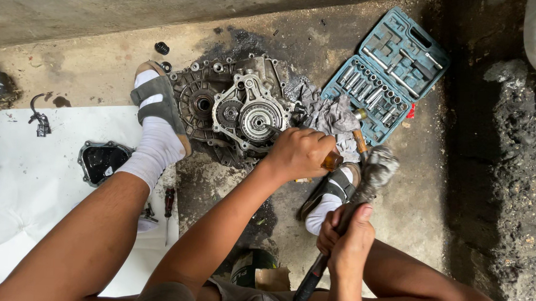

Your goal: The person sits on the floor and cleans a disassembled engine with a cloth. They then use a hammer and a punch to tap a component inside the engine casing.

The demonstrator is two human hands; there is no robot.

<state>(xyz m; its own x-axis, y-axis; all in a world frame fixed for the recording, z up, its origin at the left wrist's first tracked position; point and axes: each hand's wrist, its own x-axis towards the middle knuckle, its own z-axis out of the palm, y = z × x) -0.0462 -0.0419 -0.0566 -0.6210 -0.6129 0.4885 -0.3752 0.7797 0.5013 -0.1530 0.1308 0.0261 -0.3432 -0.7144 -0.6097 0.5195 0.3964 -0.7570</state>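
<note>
Left hand (300, 153) holds an amber-handled screwdriver (331, 160), grip closed around the handle, tip set against the round hub on the gearbox housing (234, 105). Right hand (349, 236) has its grip wrapped tight on the shaft of a hammer (377, 167), head raised just beside the screwdriver's butt end. Housing lies flat on the concrete floor (421, 191), pinned on its left edge by a socked foot in a sandal (156, 114).

Judgement: this is the drive/pry step, screwdriver used as a drift. Next blow calls for a short square hit on the handle end, tip kept seated.

Room is tight: other foot (331, 197) sits right under the hammer, rag (328, 114) and open socket set case (389, 71) just beyond. White sheet (35, 184) to the left carries a small black cover (101, 161); open floor lies right of the case.
</note>
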